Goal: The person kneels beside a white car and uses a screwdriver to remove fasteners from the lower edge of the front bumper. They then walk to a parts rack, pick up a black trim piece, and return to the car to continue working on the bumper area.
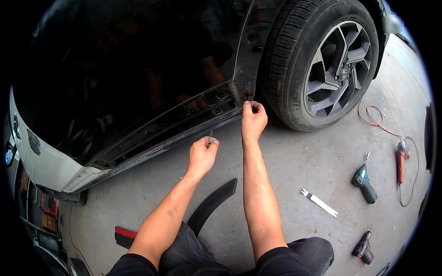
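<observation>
My left hand [202, 154] is closed in front of the sill of a black car door [152, 69]. A small thin dark rod-like piece [211, 134] sticks up between its thumb and finger; its exact kind cannot be told. Farther right, my right hand [254, 122] is raised to the lower corner of the dark body panel [246, 85], just ahead of the tyre [287, 83]. Its fingertips are pinched together against the panel edge, and whatever they grip is hidden. Several clip holes and fittings line the dark sill strip [184, 110] between the hands and the door.
On the concrete floor to the right lie a white pry tool [319, 203], a teal-and-black cordless driver [364, 184], a smaller black-and-red drill [363, 248] and a red corded tool [400, 161]. A curved black trim piece [212, 204] rests by my knees, near a red-and-black piece [124, 236].
</observation>
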A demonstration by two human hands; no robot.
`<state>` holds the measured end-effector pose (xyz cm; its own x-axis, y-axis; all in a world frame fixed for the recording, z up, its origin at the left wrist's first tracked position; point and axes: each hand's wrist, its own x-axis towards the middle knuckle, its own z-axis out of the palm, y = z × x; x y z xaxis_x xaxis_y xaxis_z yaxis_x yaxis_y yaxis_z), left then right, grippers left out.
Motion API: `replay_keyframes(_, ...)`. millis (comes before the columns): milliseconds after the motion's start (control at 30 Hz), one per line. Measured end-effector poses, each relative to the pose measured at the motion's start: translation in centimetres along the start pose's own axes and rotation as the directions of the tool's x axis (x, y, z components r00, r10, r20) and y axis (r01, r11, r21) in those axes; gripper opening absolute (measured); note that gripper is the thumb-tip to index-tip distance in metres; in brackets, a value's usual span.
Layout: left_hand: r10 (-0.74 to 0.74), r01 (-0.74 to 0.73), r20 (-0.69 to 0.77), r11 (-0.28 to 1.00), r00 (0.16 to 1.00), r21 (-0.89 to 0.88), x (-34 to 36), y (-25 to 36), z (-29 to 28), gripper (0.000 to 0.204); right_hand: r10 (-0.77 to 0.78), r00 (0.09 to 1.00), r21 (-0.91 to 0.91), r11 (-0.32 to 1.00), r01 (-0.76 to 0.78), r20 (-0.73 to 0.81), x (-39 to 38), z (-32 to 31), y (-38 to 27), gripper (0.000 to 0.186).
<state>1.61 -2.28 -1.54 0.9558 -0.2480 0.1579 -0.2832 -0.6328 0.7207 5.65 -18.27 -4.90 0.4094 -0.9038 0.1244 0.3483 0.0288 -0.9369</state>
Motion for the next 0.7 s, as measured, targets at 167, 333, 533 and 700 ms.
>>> replay_keyframes(167, 0.019, -0.019, 0.003, 1.0, 1.0, -0.004, 0.0, -0.3, -0.1, 0.018, 0.027, 0.999, -0.067, 0.997, -0.029, -0.031, 0.0, 0.5, -0.8, 0.014)
replay_keyframes(333, 0.027, -0.027, -0.012, 1.0, 1.0, -0.002, 0.0, 0.1, 0.3, 0.019, -0.132, 0.987, -0.115, 0.986, 0.121, -0.087, 0.7, 0.9, 0.1, 0.009)
replay_keyframes(533, 0.002, -0.002, -0.021, 1.0, 1.0, 0.018, 0.1, 0.1, 0.8, 0.019, -0.26, 0.962, -0.078, 0.964, 0.253, -0.089, 0.7, 1.0, 0.4, 0.008)
replay_keyframes(700, -0.007, 0.007, -0.013, 1.0, 1.0, -0.004, 0.3, 0.3, 1.3, 0.018, -0.303, 0.953, -0.031, 0.953, 0.303, -0.018, 0.8, 0.3, 0.6, 0.008)
